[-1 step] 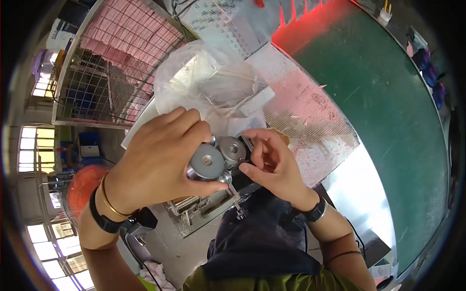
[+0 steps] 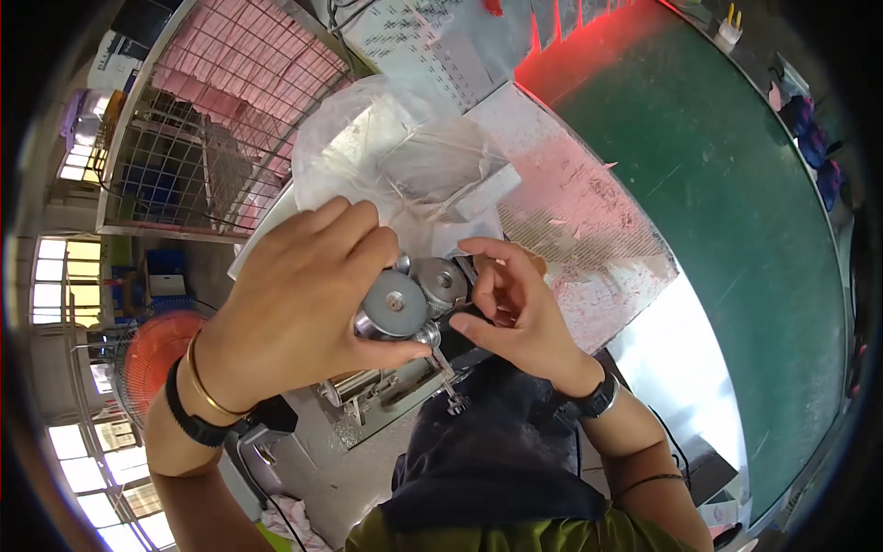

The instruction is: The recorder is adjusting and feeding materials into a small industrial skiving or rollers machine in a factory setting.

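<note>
My left hand (image 2: pixel 299 294) comes over the left side of a small machine and curves round a grey metal roller (image 2: pixel 394 302). Its thumb stretches along the near side of the roller, and its fingers bend at the far side. A second, knurled metal roller (image 2: pixel 440 283) sits just to the right, between my two hands. Beside that one is my right hand (image 2: pixel 515 308), with thumb and index finger apart and the other fingers curled loosely; nothing shows in it. Below the rollers, the machine's metal base (image 2: pixel 391 400) carries a rod and a small knob (image 2: pixel 457 403).
Clear plastic sheeting (image 2: pixel 368 138) lies beyond the machine, next to a dust-covered pink board (image 2: pixel 589 202). A green surface (image 2: pixel 736 202) curves along the right, lit red at its far end. At left stand a wire cage (image 2: pixel 225 101) with pink stacks and an orange fan (image 2: pixel 166 354).
</note>
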`<action>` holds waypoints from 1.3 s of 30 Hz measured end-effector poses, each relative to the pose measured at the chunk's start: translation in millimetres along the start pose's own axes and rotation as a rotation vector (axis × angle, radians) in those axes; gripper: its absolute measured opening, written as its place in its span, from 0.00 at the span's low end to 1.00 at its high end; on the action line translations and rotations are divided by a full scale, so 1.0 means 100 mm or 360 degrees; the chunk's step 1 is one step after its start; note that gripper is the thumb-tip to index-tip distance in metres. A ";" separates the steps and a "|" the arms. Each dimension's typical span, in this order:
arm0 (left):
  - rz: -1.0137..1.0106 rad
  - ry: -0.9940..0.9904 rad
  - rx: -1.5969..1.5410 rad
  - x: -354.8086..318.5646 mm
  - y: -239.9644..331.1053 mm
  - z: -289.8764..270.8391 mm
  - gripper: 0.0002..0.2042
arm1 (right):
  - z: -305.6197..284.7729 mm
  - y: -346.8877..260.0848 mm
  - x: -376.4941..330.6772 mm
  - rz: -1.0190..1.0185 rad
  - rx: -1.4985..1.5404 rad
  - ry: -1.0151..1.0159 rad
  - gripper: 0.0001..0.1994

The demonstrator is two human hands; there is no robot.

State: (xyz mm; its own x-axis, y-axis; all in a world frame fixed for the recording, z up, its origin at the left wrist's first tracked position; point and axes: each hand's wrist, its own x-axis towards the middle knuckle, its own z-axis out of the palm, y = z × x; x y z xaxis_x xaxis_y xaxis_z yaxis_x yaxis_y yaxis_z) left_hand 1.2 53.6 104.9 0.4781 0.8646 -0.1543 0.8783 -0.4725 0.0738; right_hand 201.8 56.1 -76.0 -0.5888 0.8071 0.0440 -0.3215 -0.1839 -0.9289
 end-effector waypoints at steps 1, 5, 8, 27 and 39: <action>0.0004 0.0021 0.0140 -0.02 0.02 -0.03 0.30 | 0.01 -0.01 0.03 -0.0020 -0.0044 -0.0016 0.32; -0.0019 0.0031 0.0177 -0.03 0.09 -0.05 0.32 | 0.08 0.06 0.03 0.0067 0.0006 -0.0118 0.36; 0.0007 0.0012 0.0191 0.02 0.11 -0.02 0.32 | 0.13 0.13 0.02 -0.0001 -0.0023 -0.0038 0.34; 0.0043 -0.0364 -0.0525 0.11 -0.23 0.06 0.25 | 0.22 0.33 0.10 -0.0291 -0.0074 0.0142 0.27; 0.0041 -0.0307 -0.0486 0.10 -0.24 0.11 0.24 | 0.55 0.36 0.14 -0.0576 -0.0309 0.0713 0.12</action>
State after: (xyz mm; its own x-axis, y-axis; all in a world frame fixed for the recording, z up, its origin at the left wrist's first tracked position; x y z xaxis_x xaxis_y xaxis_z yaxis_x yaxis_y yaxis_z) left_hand -15.7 71.7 90.9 0.5154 0.7911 -0.3294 0.8420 -0.3958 0.3667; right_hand 141.3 30.3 -88.3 -0.0844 0.9646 0.2498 -0.2769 0.2181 -0.9358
